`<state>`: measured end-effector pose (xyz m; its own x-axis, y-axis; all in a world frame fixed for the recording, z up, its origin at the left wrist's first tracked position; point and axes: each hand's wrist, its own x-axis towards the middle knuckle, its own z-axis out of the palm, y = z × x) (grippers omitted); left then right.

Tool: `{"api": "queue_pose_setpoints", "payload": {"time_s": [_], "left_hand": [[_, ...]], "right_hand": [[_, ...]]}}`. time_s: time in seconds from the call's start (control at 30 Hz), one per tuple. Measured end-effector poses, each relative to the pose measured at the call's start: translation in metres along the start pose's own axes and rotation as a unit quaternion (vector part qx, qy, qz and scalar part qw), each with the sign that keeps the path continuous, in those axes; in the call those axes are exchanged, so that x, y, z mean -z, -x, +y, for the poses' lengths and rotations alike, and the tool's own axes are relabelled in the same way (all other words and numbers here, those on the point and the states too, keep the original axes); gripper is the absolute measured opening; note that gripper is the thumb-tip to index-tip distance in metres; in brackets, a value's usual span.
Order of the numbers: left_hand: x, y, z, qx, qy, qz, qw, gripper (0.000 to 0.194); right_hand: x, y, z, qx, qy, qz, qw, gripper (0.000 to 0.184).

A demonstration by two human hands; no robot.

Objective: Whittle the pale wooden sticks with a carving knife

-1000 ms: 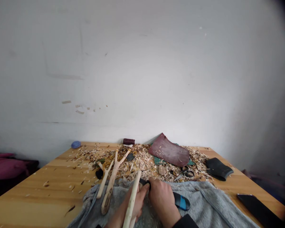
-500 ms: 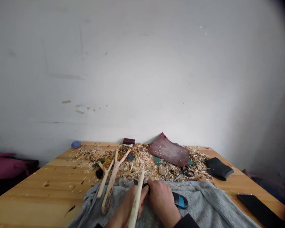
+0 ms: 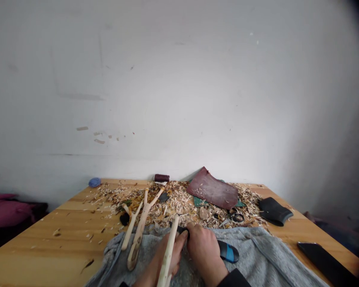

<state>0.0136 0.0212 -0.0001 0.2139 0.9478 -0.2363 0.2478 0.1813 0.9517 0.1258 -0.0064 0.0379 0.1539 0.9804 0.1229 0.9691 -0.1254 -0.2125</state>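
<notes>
- Over a grey knit sweater [image 3: 257, 249] on the near part of a pine table [image 3: 48, 233]: left hand [image 3: 167, 259] is gripping a peeled wooden stick [image 3: 172, 231], which is tilting upward toward the far side.
- At the stick: right hand [image 3: 205, 251] is closed around a black tool handle [image 3: 180, 229], which is reaching the stick beside the left hand; any blade is hidden. The hands are apparently working close together to brace tool and stick against each other.
- Left of the hands: two pale forked branches [image 3: 140, 231] are lying with their lower ends on the sweater, seemingly set aside within reach.
- Under the right wrist: a blue-and-black strap [image 3: 229, 252] is resting on the sweater.
- Far side: wood shavings [image 3: 179, 203] are spreading across the tabletop, with a maroon leather piece [image 3: 212, 189] lying on them.
- Right: a black rubber piece [image 3: 273, 211] and a flat black slab [image 3: 326, 265] are lying beyond the sweater.
</notes>
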Motion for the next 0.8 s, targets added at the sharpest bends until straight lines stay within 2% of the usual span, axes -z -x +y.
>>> {"api": "queue_pose_setpoints", "payload": {"time_s": [0.1, 0.17, 0.4, 0.53, 0.67, 0.8], "left_hand": [[0.006, 0.002, 0.000, -0.043, 0.017, -0.055, 0.997, 0.058], [0.010, 0.002, -0.001, -0.057, 0.025, -0.071, 0.995, 0.058], [0.009, -0.001, -0.012, -0.015, 0.117, -0.092, 0.989, 0.059], [0.009, -0.002, -0.014, -0.009, 0.091, -0.086, 0.992, 0.066], [0.010, -0.002, -0.010, -0.030, 0.071, -0.107, 0.991, 0.066], [0.010, -0.005, -0.009, -0.011, 0.046, -0.113, 0.992, 0.071]], "right_hand": [[0.000, 0.001, 0.001, 0.021, -0.011, -0.004, 1.000, 0.032], [-0.001, 0.001, 0.001, 0.030, -0.018, -0.010, 0.999, 0.030], [-0.003, 0.004, 0.000, 0.032, -0.024, 0.005, 0.999, 0.026], [-0.002, 0.004, -0.001, 0.027, -0.011, 0.006, 1.000, 0.030], [-0.003, 0.004, 0.000, 0.025, 0.004, 0.017, 1.000, 0.029], [-0.004, 0.004, -0.001, 0.029, 0.018, 0.023, 0.999, 0.030]]}}
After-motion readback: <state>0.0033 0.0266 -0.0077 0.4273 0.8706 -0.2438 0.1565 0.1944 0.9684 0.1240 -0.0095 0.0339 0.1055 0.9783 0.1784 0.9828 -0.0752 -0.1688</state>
